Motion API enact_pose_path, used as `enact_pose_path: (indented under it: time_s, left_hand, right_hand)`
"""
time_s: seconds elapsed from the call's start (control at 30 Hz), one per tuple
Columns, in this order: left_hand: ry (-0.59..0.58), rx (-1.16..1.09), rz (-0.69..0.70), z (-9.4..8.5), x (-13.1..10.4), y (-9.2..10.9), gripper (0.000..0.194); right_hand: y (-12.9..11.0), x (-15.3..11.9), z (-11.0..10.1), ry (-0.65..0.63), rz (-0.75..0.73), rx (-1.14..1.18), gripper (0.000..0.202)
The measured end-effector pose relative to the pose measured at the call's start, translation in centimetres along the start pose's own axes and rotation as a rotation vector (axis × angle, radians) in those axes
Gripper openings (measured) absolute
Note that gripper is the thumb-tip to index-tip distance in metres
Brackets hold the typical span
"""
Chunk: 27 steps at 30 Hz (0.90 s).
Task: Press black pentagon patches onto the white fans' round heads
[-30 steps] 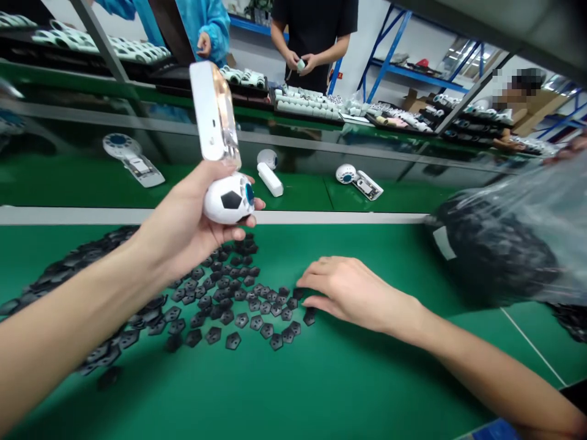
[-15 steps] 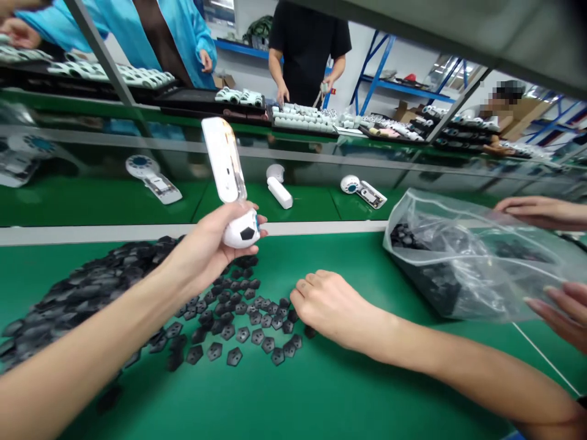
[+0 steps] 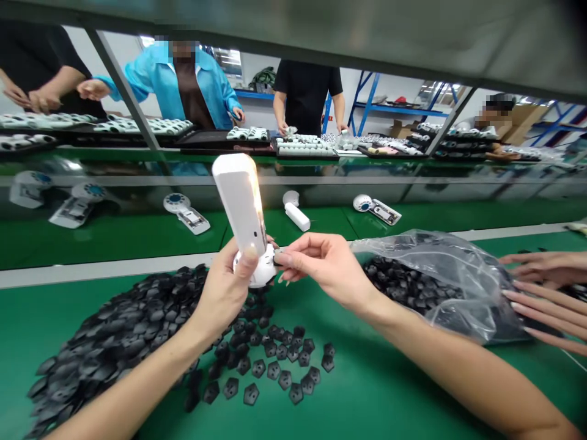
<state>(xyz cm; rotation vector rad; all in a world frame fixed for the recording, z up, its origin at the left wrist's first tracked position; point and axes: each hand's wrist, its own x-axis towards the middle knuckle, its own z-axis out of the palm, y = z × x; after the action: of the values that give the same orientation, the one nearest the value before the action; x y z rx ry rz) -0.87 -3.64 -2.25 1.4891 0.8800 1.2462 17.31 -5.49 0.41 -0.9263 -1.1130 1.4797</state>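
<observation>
My left hand (image 3: 229,278) is wrapped round the round lower end of a white device (image 3: 241,205), whose long flat part points up and is lit along its right edge. Fingers pinched, my right hand (image 3: 332,269) touches the right side of that round end with a small dark piece (image 3: 278,258). Below both hands, loose black pentagonal pieces (image 3: 251,394) lie on the green work surface. A large heap of the same black pieces (image 3: 132,324) stands to the left, partly behind my left forearm.
Another person's hands (image 3: 545,293) reach in from the right beside a clear plastic bag (image 3: 477,293) of black pieces. Beyond a pale rail (image 3: 114,269), white devices (image 3: 186,214) lie on a green belt (image 3: 257,232). People stand behind trays of white parts (image 3: 305,145).
My right hand has risen from the loose pieces to the white device, now with a dark piece in its fingertips. The device has turned in my left hand. The bag has flattened, exposing more pieces.
</observation>
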Motion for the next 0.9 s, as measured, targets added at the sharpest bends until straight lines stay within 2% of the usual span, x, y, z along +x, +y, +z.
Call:
enact_pose_path:
  time_s: [0.13,0.4,0.63,0.8,0.9]
  left_hand:
    - [-0.015,0.166,0.051,-0.4,0.0,0.0,0.067]
    - [-0.055,0.296,0.042,0.0,-0.4,-0.1,0.064]
    - [-0.073,0.422,0.211,-0.4,-1.0,1.0,0.043]
    - [-0.113,0.448,0.264,-1.0,-1.0,1.3,0.025]
    - [-0.121,0.425,0.281,-0.8,-1.0,1.5,0.020]
  right_hand:
    - [0.2,0.1,-0.2,-0.046,0.044,-0.013,0.043]
    - [1.0,0.1,-0.8,-0.089,0.088,-0.063,0.050]
    - [1.8,0.1,-1.0,-0.154,0.157,-0.062,0.045]
    - [2.0,0.5,-1.2,-0.279,0.263,-0.013,0.056]
    - [2.0,0.5,-1.5,-0.328,0.288,-0.017,0.055]
